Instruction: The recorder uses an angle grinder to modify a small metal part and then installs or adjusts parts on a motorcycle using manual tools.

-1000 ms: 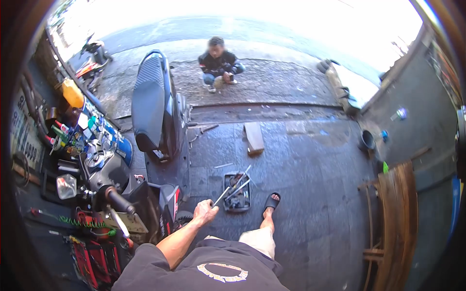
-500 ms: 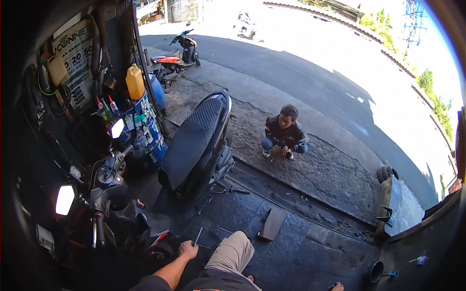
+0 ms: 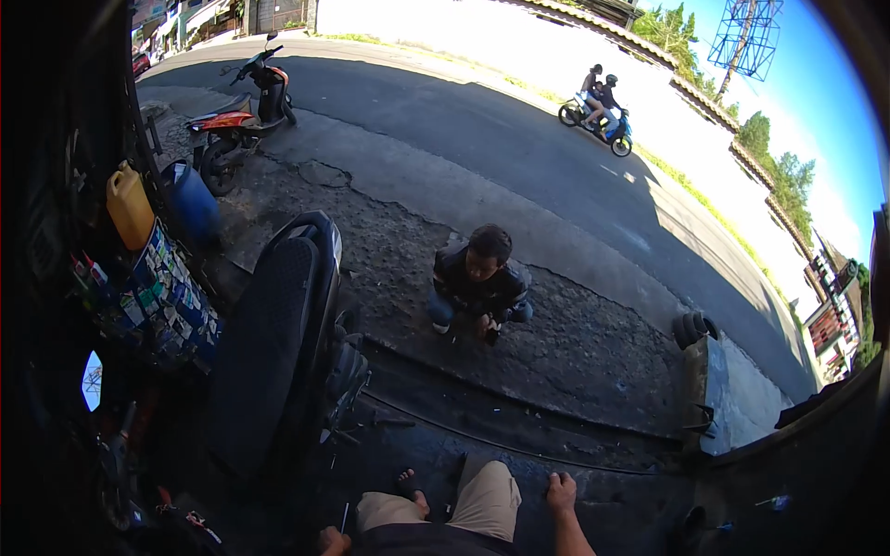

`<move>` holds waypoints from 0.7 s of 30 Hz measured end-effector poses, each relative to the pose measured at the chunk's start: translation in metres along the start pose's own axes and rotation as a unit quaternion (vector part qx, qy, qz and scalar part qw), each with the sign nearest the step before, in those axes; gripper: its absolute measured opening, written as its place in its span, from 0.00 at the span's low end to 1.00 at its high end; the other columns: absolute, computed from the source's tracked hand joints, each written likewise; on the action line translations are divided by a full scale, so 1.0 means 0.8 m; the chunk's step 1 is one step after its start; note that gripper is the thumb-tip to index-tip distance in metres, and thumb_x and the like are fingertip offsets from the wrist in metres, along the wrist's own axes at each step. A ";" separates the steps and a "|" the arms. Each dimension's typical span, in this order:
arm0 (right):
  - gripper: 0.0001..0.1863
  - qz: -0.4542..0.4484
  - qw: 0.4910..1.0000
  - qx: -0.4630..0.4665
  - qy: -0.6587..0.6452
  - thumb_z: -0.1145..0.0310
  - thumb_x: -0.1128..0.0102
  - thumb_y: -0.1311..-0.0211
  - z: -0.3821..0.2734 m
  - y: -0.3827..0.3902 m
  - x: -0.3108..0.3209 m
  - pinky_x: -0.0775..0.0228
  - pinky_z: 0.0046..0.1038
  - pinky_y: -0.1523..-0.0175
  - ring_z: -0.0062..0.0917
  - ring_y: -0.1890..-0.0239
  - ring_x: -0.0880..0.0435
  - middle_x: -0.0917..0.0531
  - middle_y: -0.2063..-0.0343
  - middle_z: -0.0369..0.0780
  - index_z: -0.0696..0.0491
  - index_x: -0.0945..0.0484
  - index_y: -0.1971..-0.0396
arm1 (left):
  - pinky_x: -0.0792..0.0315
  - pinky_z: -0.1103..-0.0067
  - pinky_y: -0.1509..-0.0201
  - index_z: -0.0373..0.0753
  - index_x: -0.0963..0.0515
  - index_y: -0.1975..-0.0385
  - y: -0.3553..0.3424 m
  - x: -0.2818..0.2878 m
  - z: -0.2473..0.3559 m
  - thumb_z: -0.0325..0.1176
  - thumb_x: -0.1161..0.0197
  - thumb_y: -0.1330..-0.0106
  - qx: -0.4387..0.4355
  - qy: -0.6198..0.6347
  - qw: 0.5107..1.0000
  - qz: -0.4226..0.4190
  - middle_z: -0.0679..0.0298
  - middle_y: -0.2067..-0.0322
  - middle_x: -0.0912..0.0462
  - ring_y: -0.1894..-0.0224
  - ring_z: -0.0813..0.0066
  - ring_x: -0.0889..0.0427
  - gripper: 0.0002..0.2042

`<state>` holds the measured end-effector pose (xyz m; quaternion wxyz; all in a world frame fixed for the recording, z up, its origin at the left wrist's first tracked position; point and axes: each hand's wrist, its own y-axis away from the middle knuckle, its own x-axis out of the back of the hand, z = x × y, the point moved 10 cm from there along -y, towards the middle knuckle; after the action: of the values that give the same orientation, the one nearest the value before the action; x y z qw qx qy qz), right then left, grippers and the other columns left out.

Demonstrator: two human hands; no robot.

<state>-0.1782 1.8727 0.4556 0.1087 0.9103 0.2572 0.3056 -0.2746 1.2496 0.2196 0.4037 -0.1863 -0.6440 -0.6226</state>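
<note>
At the lower edge my left hand (image 3: pixel 334 540) is closed on a thin metal tool (image 3: pixel 344 518) that sticks upward, beside my left knee in beige shorts (image 3: pixel 380 512). My right hand (image 3: pixel 562 493) is curled closed at the right of my right knee (image 3: pixel 491 491); what it holds, if anything, I cannot make out. My sandalled foot (image 3: pixel 411 484) shows between the knees. The black scooter seat (image 3: pixel 264 343) stands just left and ahead of me.
A person (image 3: pixel 477 278) squats outside the doorway with hands together. An orange scooter (image 3: pixel 232 120), blue drum (image 3: pixel 193 202) and yellow jug (image 3: pixel 130 204) are at left, tires (image 3: pixel 697 329) and a concrete slab (image 3: pixel 742 398) at right. Two or more riders (image 3: pixel 601 102) pass on the road.
My view has swung up toward the road. My right hand has come into fuller view. My left hand, still gripping the tool, is lower in the picture. Riders on a motorbike have moved right along the road.
</note>
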 end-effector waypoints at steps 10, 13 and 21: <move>0.20 -0.450 0.856 0.084 0.242 0.56 0.49 0.31 -0.142 -0.069 -0.372 0.28 0.30 0.63 0.24 0.71 0.20 0.20 0.75 0.42 0.62 0.24 0.64 | 0.26 0.58 0.50 0.36 0.22 0.54 -0.052 0.048 0.199 0.35 0.37 0.39 -0.008 0.100 0.994 0.038 0.49 0.56 0.23 0.52 0.46 0.22 0.15; 0.17 -0.513 0.795 0.102 0.307 0.59 0.49 0.32 -0.094 -0.101 -0.472 0.27 0.38 0.60 0.38 0.65 0.17 0.18 0.70 0.48 0.60 0.24 0.62 | 0.26 0.58 0.52 0.39 0.22 0.56 -0.124 0.006 0.243 0.37 0.38 0.37 -0.036 0.160 0.983 0.077 0.46 0.59 0.21 0.55 0.44 0.21 0.13; 0.14 -0.607 0.733 0.130 0.279 0.60 0.48 0.32 0.084 -0.039 -0.642 0.28 0.50 0.59 0.55 0.65 0.18 0.19 0.73 0.57 0.58 0.26 0.63 | 0.27 0.76 0.74 0.36 0.21 0.63 -0.246 -0.290 0.114 0.38 0.38 0.33 0.210 0.542 0.787 -0.208 0.65 0.73 0.19 0.76 0.77 0.22 0.11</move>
<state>-0.4996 1.6219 0.1345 0.0749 0.4398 0.8109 0.3787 -0.3071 1.3670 -0.0736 0.5763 0.4091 -0.4578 -0.5395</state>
